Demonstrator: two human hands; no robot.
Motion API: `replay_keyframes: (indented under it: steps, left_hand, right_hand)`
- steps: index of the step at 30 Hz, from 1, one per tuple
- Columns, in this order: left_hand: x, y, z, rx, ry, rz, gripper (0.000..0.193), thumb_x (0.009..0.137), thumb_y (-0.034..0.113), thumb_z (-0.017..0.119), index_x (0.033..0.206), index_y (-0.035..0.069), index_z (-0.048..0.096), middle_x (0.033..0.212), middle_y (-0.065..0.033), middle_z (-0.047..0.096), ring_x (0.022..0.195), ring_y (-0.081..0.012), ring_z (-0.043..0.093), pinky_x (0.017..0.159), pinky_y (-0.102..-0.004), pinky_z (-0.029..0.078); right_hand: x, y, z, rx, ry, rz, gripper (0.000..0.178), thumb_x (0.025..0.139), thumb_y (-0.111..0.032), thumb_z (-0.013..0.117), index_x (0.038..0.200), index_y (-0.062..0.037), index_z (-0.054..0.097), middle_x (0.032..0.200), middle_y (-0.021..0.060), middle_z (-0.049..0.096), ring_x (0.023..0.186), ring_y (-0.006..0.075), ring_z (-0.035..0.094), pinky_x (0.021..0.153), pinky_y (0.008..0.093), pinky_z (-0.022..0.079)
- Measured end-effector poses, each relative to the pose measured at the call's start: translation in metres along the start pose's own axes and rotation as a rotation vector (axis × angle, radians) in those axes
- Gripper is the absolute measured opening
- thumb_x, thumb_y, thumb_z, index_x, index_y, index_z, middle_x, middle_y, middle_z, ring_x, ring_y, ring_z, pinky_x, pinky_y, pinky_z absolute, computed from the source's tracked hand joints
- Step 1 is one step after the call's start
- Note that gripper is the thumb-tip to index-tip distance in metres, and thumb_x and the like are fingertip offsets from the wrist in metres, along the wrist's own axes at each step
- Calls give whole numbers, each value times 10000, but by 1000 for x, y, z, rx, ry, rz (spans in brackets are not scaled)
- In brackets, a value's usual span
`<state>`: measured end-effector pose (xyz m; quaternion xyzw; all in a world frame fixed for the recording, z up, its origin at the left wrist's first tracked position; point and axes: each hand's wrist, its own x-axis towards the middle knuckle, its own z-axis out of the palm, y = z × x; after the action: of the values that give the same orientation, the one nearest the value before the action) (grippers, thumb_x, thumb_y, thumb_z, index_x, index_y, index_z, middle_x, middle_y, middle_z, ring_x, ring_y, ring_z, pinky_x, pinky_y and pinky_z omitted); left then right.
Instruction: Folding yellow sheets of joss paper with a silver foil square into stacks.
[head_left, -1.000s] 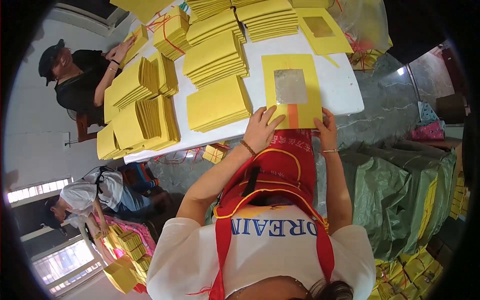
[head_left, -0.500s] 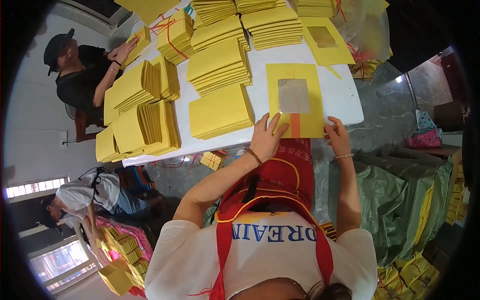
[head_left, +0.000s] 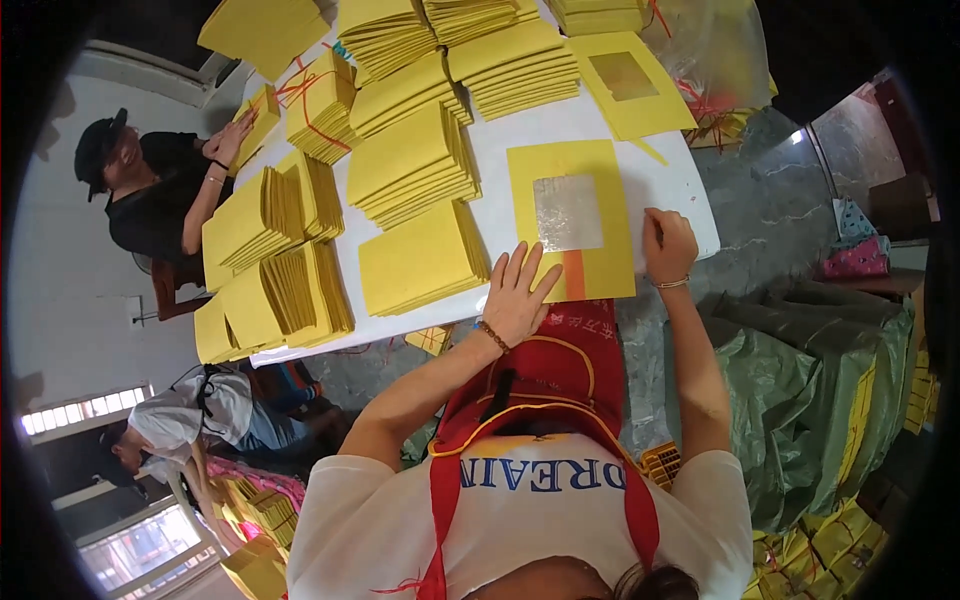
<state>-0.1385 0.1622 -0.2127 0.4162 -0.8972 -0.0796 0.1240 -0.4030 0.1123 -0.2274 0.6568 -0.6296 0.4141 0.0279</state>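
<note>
A flat yellow paper sheet (head_left: 612, 200) lies at the table's near edge, its near end just over my red apron. It carries a pale, shiny rectangle (head_left: 568, 213) in the middle and an orange strip (head_left: 573, 276) below that. My left hand (head_left: 519, 295) rests open on the near left corner, fingers spread, the fingertips beside the strip. To the right of the sheet, apart from it, my right hand (head_left: 668, 245) is curled closed over the white table. Whether anything is inside those fingers is hidden.
Several stacks of folded yellow paper (head_left: 425, 258) fill the table's left and far side. Another windowed yellow sheet (head_left: 632, 85) lies far right. A person in black (head_left: 165, 180) sits at the left; another in white (head_left: 195, 415) bends farther back. Green sacks (head_left: 780, 410) stand at right.
My right hand has left the sheet's right edge, moved slightly up and curled closed. My left hand has flattened out on the corner. The whole view has shifted a little.
</note>
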Motion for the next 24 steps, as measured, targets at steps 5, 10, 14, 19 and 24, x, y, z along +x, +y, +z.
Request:
replay_keyframes:
  steps: [5,10,14,19,24]
  left_hand:
    - [7,-4,-8,19,-36,50,729,630,229,711,1285,129,407,1361,-210,286,1241,-415,261,991,-523,259]
    - [10,-13,-7,-21,-22,74,721,598,233,725,1251,119,441,1333,-202,319,1205,-407,304,951,-524,311]
    - [11,-11,-4,-50,-20,65,712,596,217,720,1246,117,447,1329,-200,327,1204,-411,306,944,-525,319]
    - [13,-9,-8,-45,-71,65,707,596,205,710,1248,114,450,1331,-197,327,1208,-412,306,938,-524,323]
    - [9,-11,-4,-18,-53,69,699,609,215,697,1253,112,446,1336,-196,325,1212,-414,302,930,-522,324]
  right_hand:
    - [0,2,1,-2,31,6,107,732,-71,613,833,-103,619,713,38,555,643,236,524,576,336,410]
    - [2,0,2,7,22,-3,121,723,-61,609,835,-105,622,700,32,548,632,225,521,556,332,395]
    - [1,1,0,-8,24,-9,138,717,-59,612,846,-107,626,694,30,542,624,222,516,548,328,388]
    - [2,1,1,-17,33,20,148,715,-58,615,853,-110,627,686,27,539,616,222,509,541,327,383]
    - [2,2,3,-24,18,6,142,717,-65,620,850,-112,625,697,26,548,617,222,510,538,331,381]
